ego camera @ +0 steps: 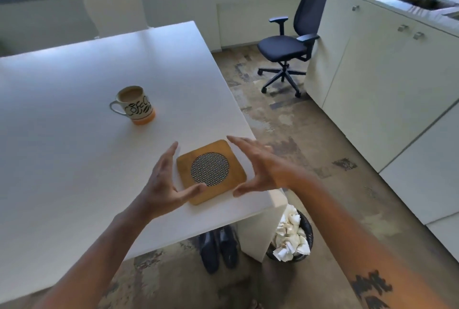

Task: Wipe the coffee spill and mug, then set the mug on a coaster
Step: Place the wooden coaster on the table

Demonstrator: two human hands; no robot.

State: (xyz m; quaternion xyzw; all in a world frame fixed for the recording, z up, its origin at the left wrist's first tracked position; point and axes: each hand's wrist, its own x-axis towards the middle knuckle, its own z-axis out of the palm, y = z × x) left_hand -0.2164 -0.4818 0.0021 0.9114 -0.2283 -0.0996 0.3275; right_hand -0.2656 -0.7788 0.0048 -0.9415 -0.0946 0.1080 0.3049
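On the white rectangular surface (74,122), a cream ceramic mug with black lettering and an orange base band (135,105) stands upright toward the left, holding pale coffee, its handle pointing left and well apart from both hands. Nearer the front right corner, the left hand (164,184) hovers with its grip spread wide and empty, fingers extended beside the left edge of a square tan wooden coaster with a round woven mesh centre (211,171) lying flat. The right hand (260,169) hovers at the coaster's right edge, equally spread and empty; right of the surface's leg, a black wastebasket of crumpled white paper (293,236) stands on the floor.
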